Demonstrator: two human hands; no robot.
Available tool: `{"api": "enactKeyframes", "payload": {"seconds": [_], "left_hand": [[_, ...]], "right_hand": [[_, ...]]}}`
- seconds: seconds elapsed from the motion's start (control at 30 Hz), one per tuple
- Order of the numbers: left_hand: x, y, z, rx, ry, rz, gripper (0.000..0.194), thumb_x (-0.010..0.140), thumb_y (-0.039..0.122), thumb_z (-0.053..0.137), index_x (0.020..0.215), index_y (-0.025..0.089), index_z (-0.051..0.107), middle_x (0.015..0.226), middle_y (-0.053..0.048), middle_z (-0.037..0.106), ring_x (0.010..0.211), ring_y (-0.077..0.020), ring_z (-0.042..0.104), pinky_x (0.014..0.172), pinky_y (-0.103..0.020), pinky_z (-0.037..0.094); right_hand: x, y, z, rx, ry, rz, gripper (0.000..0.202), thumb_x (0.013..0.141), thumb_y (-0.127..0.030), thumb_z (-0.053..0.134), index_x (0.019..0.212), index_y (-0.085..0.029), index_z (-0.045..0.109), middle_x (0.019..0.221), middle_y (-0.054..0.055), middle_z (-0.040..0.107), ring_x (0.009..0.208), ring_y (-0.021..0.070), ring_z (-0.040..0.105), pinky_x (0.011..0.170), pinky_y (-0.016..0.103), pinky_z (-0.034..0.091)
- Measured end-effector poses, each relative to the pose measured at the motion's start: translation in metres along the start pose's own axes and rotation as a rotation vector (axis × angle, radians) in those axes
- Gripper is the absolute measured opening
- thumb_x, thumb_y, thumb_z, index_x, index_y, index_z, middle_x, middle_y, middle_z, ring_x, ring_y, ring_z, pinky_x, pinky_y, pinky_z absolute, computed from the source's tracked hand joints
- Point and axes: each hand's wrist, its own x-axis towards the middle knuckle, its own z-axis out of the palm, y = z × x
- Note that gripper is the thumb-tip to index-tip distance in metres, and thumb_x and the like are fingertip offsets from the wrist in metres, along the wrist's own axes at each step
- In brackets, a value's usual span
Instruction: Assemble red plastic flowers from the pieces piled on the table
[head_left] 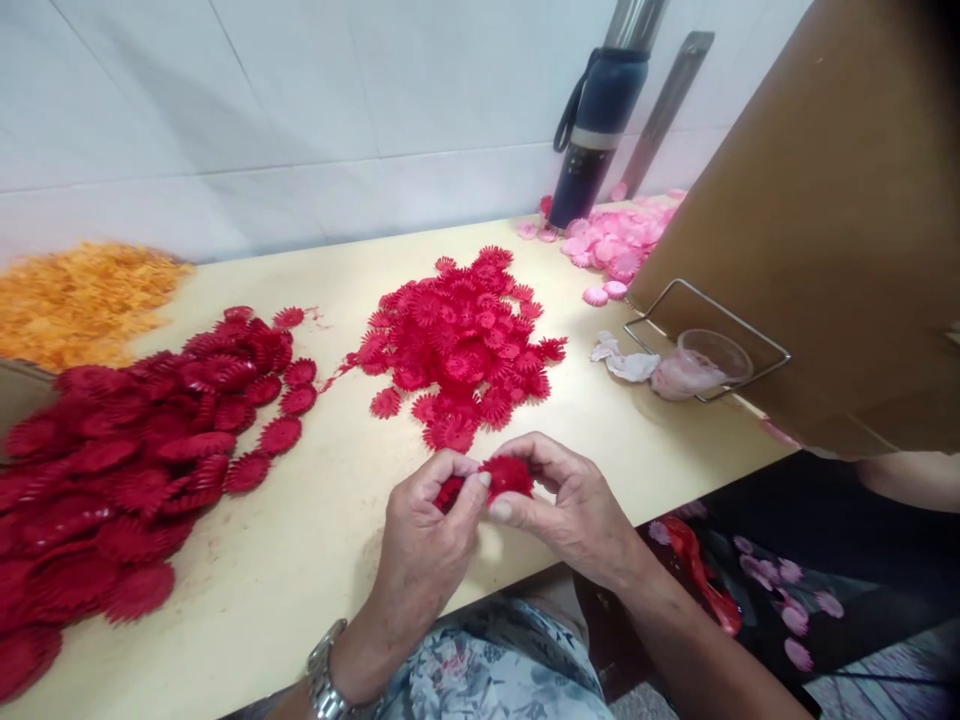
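Observation:
My left hand and my right hand meet over the table's front edge, fingers pinched close together. Between the right thumb and fingers sits a red fringed fabric flower piece. A darker red piece shows inside my curled left fingers, and the left thumb touches the edge of the right hand's piece. Just beyond both hands lies a heap of bright red fringed pieces. Farther left spreads a bigger pile of dark red round fringed pieces, some stacked.
Orange pieces are heaped at the back left. A dark blue bottle stands by the wall beside pink pieces. On the right are a cardboard box, a wire frame, a clear cup and crumpled white tissue.

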Motion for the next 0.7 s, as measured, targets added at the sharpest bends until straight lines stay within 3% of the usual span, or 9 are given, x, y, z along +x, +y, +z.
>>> {"api": "enactKeyframes", "payload": {"seconds": [0.17,0.33,0.5,0.7], "left_hand": [[0.001,-0.004,-0.001,-0.111,-0.119,-0.081,0.008,0.074,0.023,0.059,0.070,0.018,0.062,0.051,0.004,0.050,0.043,-0.0069,0.038,0.041,-0.018,0.031],[-0.001,-0.008,-0.001,-0.327,-0.227,-0.176,0.013,0.073,0.029,0.062,0.078,0.017,0.061,0.053,0.003,0.053,0.043,-0.0061,0.040,0.041,-0.017,0.031],[0.001,-0.010,0.000,-0.309,-0.102,-0.235,0.011,0.070,0.026,0.065,0.072,0.015,0.061,0.045,0.004,0.050,0.039,-0.0056,0.040,0.037,-0.015,0.029],[0.005,-0.013,-0.006,-0.383,-0.001,-0.277,0.014,0.067,0.026,0.066,0.065,0.015,0.058,0.045,0.003,0.053,0.036,-0.0046,0.037,0.034,-0.015,0.025]], "right_hand": [[0.001,0.007,0.001,-0.006,0.035,-0.015,0.013,0.080,-0.027,0.057,0.073,-0.016,0.056,0.064,0.000,0.058,0.060,0.0115,0.053,0.057,0.022,0.043],[0.002,0.008,0.004,-0.159,0.057,-0.087,0.028,0.088,-0.030,0.043,0.064,-0.017,0.050,0.054,-0.002,0.050,0.051,0.0092,0.045,0.049,0.021,0.036],[0.002,0.007,0.009,-0.320,0.043,-0.161,0.037,0.090,-0.031,0.036,0.056,-0.019,0.041,0.049,-0.004,0.040,0.044,0.0079,0.037,0.045,0.021,0.031],[0.028,0.013,-0.011,-0.257,0.215,-0.154,0.022,0.089,-0.031,0.042,0.079,-0.018,0.056,0.061,-0.002,0.051,0.056,0.0109,0.050,0.054,0.022,0.040]]}}
